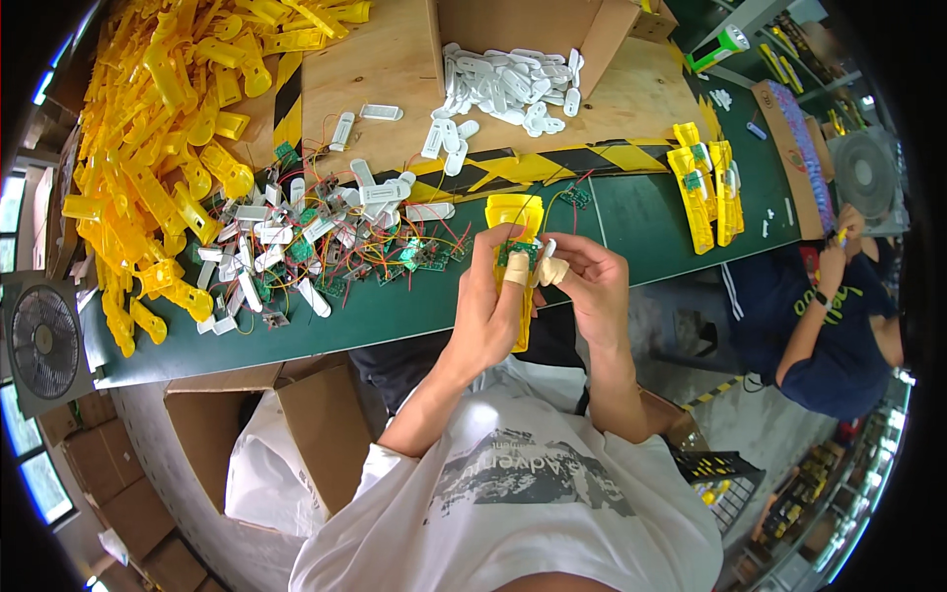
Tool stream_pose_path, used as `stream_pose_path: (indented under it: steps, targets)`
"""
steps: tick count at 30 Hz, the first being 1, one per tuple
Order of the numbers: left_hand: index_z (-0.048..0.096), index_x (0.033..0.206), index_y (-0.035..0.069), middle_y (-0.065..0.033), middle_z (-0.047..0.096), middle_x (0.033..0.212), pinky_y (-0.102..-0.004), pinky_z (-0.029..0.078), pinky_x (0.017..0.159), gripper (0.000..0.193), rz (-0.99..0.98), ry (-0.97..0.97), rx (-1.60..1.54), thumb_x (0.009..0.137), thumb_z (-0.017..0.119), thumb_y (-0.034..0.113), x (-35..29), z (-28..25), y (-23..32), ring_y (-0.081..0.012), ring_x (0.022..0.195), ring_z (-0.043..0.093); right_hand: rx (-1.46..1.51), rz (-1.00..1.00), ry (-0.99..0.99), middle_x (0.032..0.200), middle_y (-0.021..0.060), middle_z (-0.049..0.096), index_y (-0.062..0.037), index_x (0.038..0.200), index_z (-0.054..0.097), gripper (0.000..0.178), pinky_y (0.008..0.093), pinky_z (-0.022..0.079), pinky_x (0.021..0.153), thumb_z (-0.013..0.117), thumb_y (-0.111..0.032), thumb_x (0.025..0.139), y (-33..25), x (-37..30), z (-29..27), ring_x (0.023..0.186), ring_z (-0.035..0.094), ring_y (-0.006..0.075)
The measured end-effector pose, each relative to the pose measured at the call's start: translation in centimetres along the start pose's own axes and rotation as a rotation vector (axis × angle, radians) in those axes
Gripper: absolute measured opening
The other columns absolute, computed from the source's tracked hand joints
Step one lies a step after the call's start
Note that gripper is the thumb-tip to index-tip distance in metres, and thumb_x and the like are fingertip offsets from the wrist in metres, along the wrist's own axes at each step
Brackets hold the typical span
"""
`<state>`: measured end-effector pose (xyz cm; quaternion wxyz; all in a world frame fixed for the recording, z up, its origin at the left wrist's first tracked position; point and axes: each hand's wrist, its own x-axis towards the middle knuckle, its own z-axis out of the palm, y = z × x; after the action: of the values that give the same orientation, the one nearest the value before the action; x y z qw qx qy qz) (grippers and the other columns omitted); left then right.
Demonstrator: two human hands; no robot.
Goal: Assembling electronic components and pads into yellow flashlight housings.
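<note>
My left hand (490, 293) is closed around a long yellow plastic housing (514, 210) at the table's front edge. Its thumb, wrapped in a tan covering, presses by a small green circuit board (531, 251) lying in the housing. Pinched in my right hand (598, 286) is a small white plastic piece (549, 247), held right beside the board; its shape is partly hidden by the fingers. Just beyond, another green board with wires (575, 197) rests on the table. To the left spreads a tangle of white plastic parts (274, 235), green boards and red wires.
A heap of yellow housings (148, 168) fills the left end of the green table (631, 222). White oval covers (508, 84) spill from a cardboard box (612, 39). Several yellow housings (702, 192) stand to the right. Another person (838, 326) works at far right.
</note>
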<state>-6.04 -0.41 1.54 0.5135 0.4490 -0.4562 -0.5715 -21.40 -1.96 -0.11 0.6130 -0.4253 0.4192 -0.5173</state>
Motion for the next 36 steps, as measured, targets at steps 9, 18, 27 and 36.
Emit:
stream_pose_path:
  steps: [9,18,27,36]
  targets:
    - [0.042,0.12,0.0,-0.0124,0.061,0.082,-0.0308,0.051,0.052,0.019,-0.026,0.033,0.083,0.103,0.044,0.007,-0.7,0.0,0.7,-0.0168,0.06,0.062,-0.085,0.039,-0.12,0.108,0.0145,0.068,0.0059,0.126,0.06,0.042,0.0271,0.059,0.072,0.07,0.005,0.086,-1.3,-0.6,0.7,0.087,0.07,0.0151]
    - [0.041,0.119,0.002,-0.0098,0.06,0.075,-0.0286,0.048,0.048,0.018,-0.012,0.049,-0.024,0.104,0.044,0.01,-0.6,0.0,-1.1,-0.0135,0.056,0.059,-0.009,-0.073,-0.106,0.132,0.0167,0.055,0.0051,0.129,0.058,0.044,0.0256,0.059,0.064,0.069,0.005,0.086,0.0,-0.7,1.0,0.092,0.069,0.0174]
    - [0.04,0.117,0.003,-0.009,0.06,0.072,-0.028,0.047,0.047,0.016,0.013,-0.055,0.019,0.103,0.045,0.01,0.2,-0.5,-1.0,-0.0133,0.055,0.059,-0.015,-0.085,-0.053,0.133,0.0154,0.056,0.0041,0.135,0.054,0.047,0.0253,0.058,0.065,0.064,0.006,0.089,0.5,-1.3,1.0,0.09,0.067,0.0149]
    - [0.04,0.116,0.004,-0.0088,0.06,0.069,-0.0278,0.046,0.046,0.016,0.025,-0.114,0.025,0.103,0.046,0.01,0.3,-0.8,-0.3,-0.0133,0.054,0.058,-0.092,-0.118,0.016,0.131,0.0144,0.06,0.0031,0.134,0.055,0.045,0.0259,0.057,0.07,0.062,0.007,0.09,0.3,-2.4,2.2,0.092,0.066,0.0145]
